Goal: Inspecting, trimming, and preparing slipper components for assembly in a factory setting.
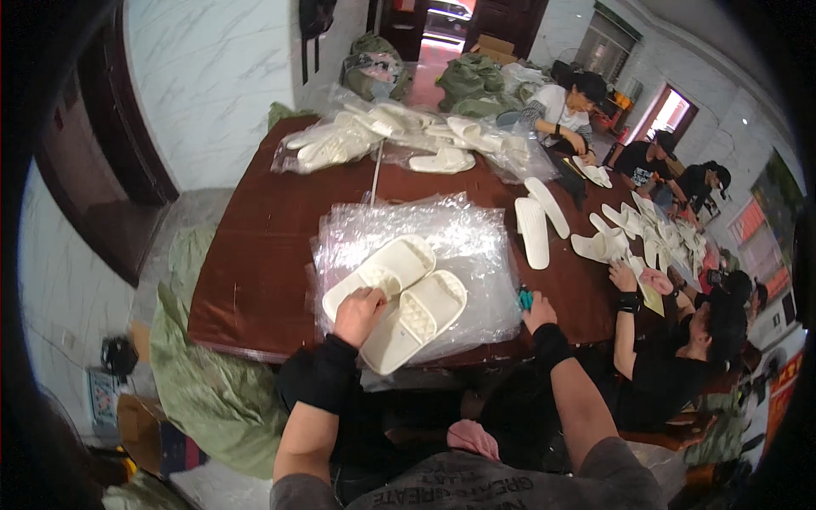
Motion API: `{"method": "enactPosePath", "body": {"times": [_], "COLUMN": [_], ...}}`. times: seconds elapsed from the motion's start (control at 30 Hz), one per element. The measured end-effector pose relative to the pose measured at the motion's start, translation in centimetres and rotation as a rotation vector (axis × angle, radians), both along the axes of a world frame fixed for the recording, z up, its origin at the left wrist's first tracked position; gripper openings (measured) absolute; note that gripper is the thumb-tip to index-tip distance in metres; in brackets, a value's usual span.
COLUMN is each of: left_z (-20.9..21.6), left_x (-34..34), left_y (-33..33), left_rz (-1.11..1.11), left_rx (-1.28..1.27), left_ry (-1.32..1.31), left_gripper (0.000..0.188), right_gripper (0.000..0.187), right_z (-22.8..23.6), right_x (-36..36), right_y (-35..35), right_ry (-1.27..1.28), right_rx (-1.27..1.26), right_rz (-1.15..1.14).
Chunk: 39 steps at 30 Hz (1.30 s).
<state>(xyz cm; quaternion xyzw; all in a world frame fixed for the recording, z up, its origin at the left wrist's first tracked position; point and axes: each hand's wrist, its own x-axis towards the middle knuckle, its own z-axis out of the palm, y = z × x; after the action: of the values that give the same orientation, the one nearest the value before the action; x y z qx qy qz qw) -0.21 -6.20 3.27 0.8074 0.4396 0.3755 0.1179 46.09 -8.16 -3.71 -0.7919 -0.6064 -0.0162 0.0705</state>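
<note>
A pair of white slide slippers lies side by side, toes away from me, on a stack of clear plastic bags [489, 246]. My left hand [360, 316] is closed on the inner edge of the left slipper [399, 262], where the two meet. The right slipper [429, 310] slants over the stack's near edge. Beside the bags' right edge, my right hand [540, 311] is closed round a small teal thing [525, 299]. Its kind is mostly hidden by the fingers.
Bagged white slippers [340, 140] are heaped along the far side of the brown table [255, 246]. Two loose soles [533, 229] lie to the right, before a pile of slippers [654, 234]. Several co-workers sit along the right. Green sacks [204, 374] stand at the left.
</note>
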Motion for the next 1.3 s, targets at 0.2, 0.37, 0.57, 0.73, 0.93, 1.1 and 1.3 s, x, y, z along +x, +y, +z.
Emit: {"method": "enactPosePath", "body": {"times": [0.2,0.37,0.57,0.73,0.93,1.1,1.3], "left_z": [-0.2,0.2,0.3,0.6,0.1,0.2,2.6], "left_x": [-0.1,-0.3,-0.4,-0.6,-1.2,-1.5,-4.9], "left_y": [-0.5,-0.6,-0.7,-1.1,-1.5,-1.5,-2.4], "left_rz": [0.082,0.081,0.079,0.062,0.063,0.088,0.357], "left_rx": [-0.031,0.007,0.027,0.036,0.032,0.045,0.083], "left_ry": [-0.030,-0.070,-0.095,-0.114,-0.097,-0.043,-0.305], "left_gripper": [0.010,0.010,0.010,0.011,0.011,0.010,0.009], "right_gripper": [0.042,0.046,0.051,0.047,0.049,0.045,0.035], "right_z": [6.1,10.7,9.8,8.1,8.0,8.6,6.9], "right_x": [0.2,-10.7,-22.7,-26.2,-27.7,-25.6,-16.4], "right_y": [-1.7,-6.0,-8.3,-6.3,-4.5,-5.2,-2.7], "right_ry": [1.556,1.954,1.942,1.925,1.835,1.720,1.353], "right_rx": [0.240,-0.038,-0.574,-0.743,-0.485,-0.293,0.068], "right_rz": [-0.225,0.266,0.392,0.359,0.282,0.270,0.232]}}
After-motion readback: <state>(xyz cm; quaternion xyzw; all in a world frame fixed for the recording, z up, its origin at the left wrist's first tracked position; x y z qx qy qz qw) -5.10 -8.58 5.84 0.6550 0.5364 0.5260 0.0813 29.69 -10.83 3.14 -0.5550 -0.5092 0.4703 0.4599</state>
